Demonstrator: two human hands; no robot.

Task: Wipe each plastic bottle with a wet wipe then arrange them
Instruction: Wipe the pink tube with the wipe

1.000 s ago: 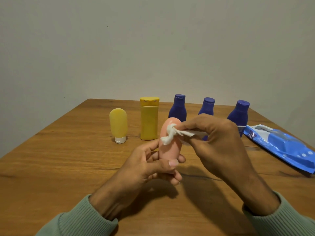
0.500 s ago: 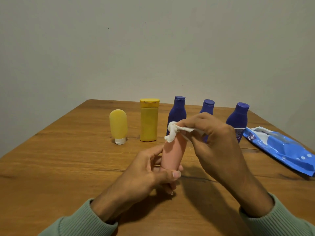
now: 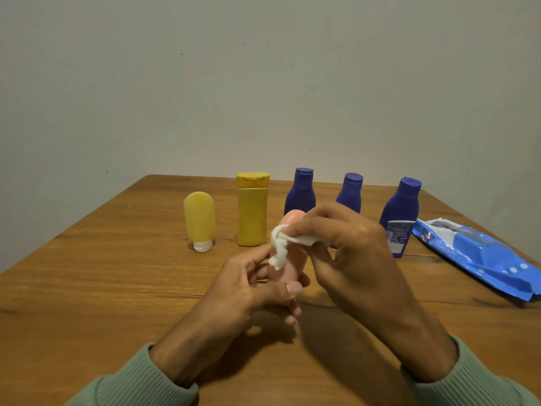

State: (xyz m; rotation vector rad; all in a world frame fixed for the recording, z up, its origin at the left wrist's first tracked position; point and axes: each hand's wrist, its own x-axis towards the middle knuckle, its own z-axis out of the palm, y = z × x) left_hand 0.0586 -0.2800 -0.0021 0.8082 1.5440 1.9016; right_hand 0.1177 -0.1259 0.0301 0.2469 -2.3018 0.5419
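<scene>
Head view: a person's right hand (image 3: 345,253) hides the lower half of the middle blue bottle (image 3: 349,191). The base of the pink bottle (image 3: 296,263) is lost among the fingers of the left hand (image 3: 248,291). A blue wipes pack (image 3: 483,259) is cut off by the frame's right edge. The label on the right blue bottle (image 3: 399,212) is too small to read. Smooth and round-topped, the pink bottle stands near upright over mid-counter (image 3: 117,273), gripped low by the left hand's curled fingers and thumb. The right hand pinches a crumpled white wet wipe (image 3: 281,244) against its upper side. Behind stand a yellow tube (image 3: 199,218), a yellow bottle (image 3: 252,212) and the left blue bottle (image 3: 301,194).
</scene>
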